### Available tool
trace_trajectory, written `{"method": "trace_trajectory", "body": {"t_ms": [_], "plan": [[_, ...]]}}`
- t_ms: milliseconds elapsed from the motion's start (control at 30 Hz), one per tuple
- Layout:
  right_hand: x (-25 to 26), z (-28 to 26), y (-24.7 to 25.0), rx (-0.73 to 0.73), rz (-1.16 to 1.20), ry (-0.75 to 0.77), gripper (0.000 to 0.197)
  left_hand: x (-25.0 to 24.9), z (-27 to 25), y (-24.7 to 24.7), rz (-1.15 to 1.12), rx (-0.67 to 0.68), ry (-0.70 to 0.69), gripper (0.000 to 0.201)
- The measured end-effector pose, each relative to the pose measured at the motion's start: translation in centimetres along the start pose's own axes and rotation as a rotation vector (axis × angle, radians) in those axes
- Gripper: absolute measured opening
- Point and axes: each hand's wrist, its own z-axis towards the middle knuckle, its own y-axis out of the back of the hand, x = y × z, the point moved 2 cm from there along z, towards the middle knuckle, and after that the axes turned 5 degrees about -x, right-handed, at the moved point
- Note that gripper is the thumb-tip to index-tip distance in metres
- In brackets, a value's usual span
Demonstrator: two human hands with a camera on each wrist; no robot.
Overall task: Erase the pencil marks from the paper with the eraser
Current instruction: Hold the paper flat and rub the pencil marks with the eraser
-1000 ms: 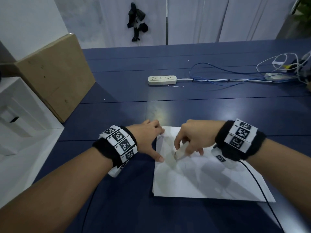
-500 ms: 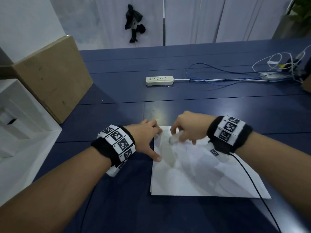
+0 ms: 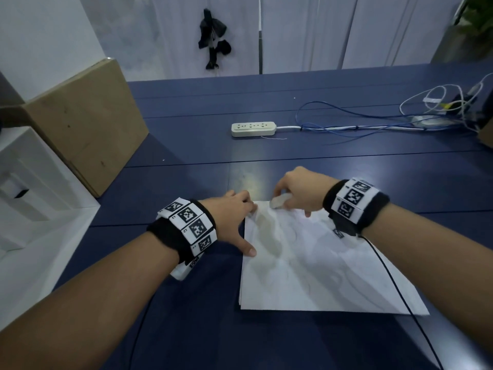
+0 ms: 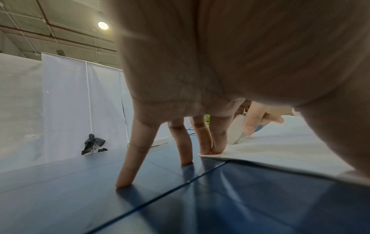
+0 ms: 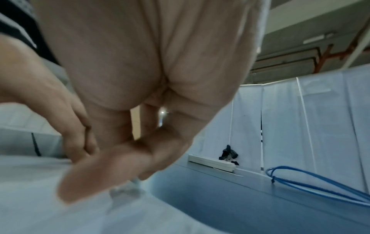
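Where the dark blue table [image 3: 333, 166] runs in long smooth planks with thin seams between them, a brown cardboard box [image 3: 88, 124] leans at its left edge beside a white moulded packing insert [image 3: 34, 188]. The sheet of white paper [image 3: 320, 268] lies flat near the front, rectangular, its surface rumpled with soft creases, its left edge running away from the person toward the far side; faint grey pencil lines show on it but are too thin to read. A cream power strip [image 3: 253, 129] lies well beyond the paper, long axis left to right, with white and blue cables [image 3: 360, 121] trailing off to the right.

The left hand [image 3: 234, 217] is spread and relaxed, fingers straight: in the left wrist view 2 fingertips [image 4: 210, 148] press on the paper's far left corner, 2 more stand on the bare table, and the thumb rests at the paper's left edge. The right hand [image 3: 298, 193] is curled round the eraser [image 3: 278, 202], pinching it between thumb and fingers. The eraser is a small whitish block, blurred, its long axis slanting down and to the left, its lower end touching the paper's far edge just beside the left fingertips.
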Motion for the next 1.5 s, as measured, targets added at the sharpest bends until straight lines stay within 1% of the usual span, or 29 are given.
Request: {"method": "trace_trajectory", "body": {"t_ms": [33,67,100,133,200,233,267,300,400,467,500,533,633,667,700,733,833,900,933,967,1067,1100,1133,1233,1300,1333,1367,1467,1500], "plan": [[-0.3,0.2,0.0,-0.036,0.002,-0.009,0.013,0.0,0.0,0.0,-0.003,0.001,0.0,0.11],[-0.4,0.0,-0.1,-0.039,0.015,0.001,0.013,0.1,0.0,-0.1,-0.005,-0.001,-0.001,0.11],[-0.4,-0.4,-0.3,-0.005,0.032,0.027,0.013,0.1,0.0,-0.1,-0.009,-0.004,-0.002,0.109],[-0.2,-1.2,-0.5,0.069,0.054,0.066,0.014,0.1,0.0,-0.2,-0.014,-0.006,-0.001,0.109],[0.8,-2.9,-0.9,0.27,0.075,0.134,0.016,0.1,0.1,-0.3,-0.018,-0.006,-0.003,0.11],[1.2,-3.3,-1.0,0.338,0.066,0.156,0.018,0.1,0.1,-0.2,-0.018,-0.004,-0.005,0.11],[1.3,-3.4,-1.1,0.353,0.049,0.164,0.017,0.1,0.1,-0.2,-0.018,-0.002,-0.007,0.11],[1.3,-3.0,-1.0,0.319,0.031,0.155,0.016,0.1,0.1,-0.2,-0.015,-0.003,-0.009,0.11],[0.4,-0.9,-0.3,0.093,0.014,0.06,0.007,0.1,0.1,-0.2,-0.014,-0.002,-0.005,0.107],[-0.3,-0.2,0.0,-0.035,0.014,0.019,0.008,0.1,0.0,-0.2,-0.019,0.0,-0.002,0.106],[-0.5,-0.3,-0.1,-0.047,0.024,0.024,0.009,0.1,0.0,-0.2,-0.022,-0.001,-0.001,0.106],[-0.6,-0.6,-0.3,-0.011,0.042,0.043,0.009,0.2,0.0,-0.3,-0.027,-0.004,0.0,0.106],[0.3,-2.6,-1.1,0.25,0.087,0.136,0.014,0.1,0.1,-0.3,-0.033,-0.009,0.0,0.108],[0.5,-3.0,-1.3,0.308,0.086,0.151,0.015,0.1,0.1,-0.2,-0.032,-0.005,0.0,0.109],[0.7,-3.0,-1.3,0.307,0.07,0.158,0.015,0.0,0.1,-0.2,-0.029,0.0,0.0,0.11],[0.7,-2.6,-1.1,0.258,0.045,0.153,0.014,0.0,0.1,-0.1,-0.026,0.004,-0.001,0.109],[-0.1,-0.5,-0.5,0.042,0.0,0.067,0.012,-0.1,0.0,0.0,-0.019,0.009,0.003,0.106],[-0.5,0.0,-0.3,-0.046,0.007,0.033,0.011,-0.1,0.0,0.0,-0.018,0.008,0.006,0.106],[-0.5,-0.1,-0.3,-0.043,0.02,0.037,0.01,0.0,-0.1,0.0,-0.018,0.006,0.008,0.106],[-0.4,-0.5,-0.5,0.002,0.037,0.059,0.01,0.0,0.0,0.0,-0.02,0.006,0.011,0.105],[0.8,-2.5,-1.0,0.244,0.049,0.152,0.015,-0.1,0.0,0.0,-0.03,0.007,0.008,0.105],[1.0,-2.7,-1.1,0.27,0.034,0.166,0.015,-0.2,0.0,0.0,-0.033,0.008,0.005,0.106],[1.2,-2.5,-0.9,0.234,0.013,0.162,0.015,-0.2,0.0,0.0,-0.034,0.006,0.003,0.107],[0.4,-0.7,-0.2,0.016,-0.026,0.081,0.012,-0.1,-0.1,0.1,-0.041,-0.003,-0.004,0.105],[0.0,-0.5,0.0,-0.022,-0.002,0.052,0.012,-0.1,-0.1,0.0,-0.039,-0.003,-0.01,0.105],[0.0,-0.7,-0.2,0.009,0.019,0.058,0.014,-0.1,0.0,0.0,-0.04,-0.003,-0.012,0.106],[0.1,-1.2,-0.3,0.071,0.035,0.082,0.016,-0.1,0.0,-0.1,-0.045,-0.006,-0.014,0.108],[1.3,-2.9,-0.9,0.298,0.049,0.165,0.021,-0.2,0.1,-0.1,-0.038,0.008,-0.014,0.115],[1.4,-2.9,-1.0,0.32,0.037,0.174,0.02,-0.3,0.2,0.1,-0.025,0.018,-0.011,0.116]]}}
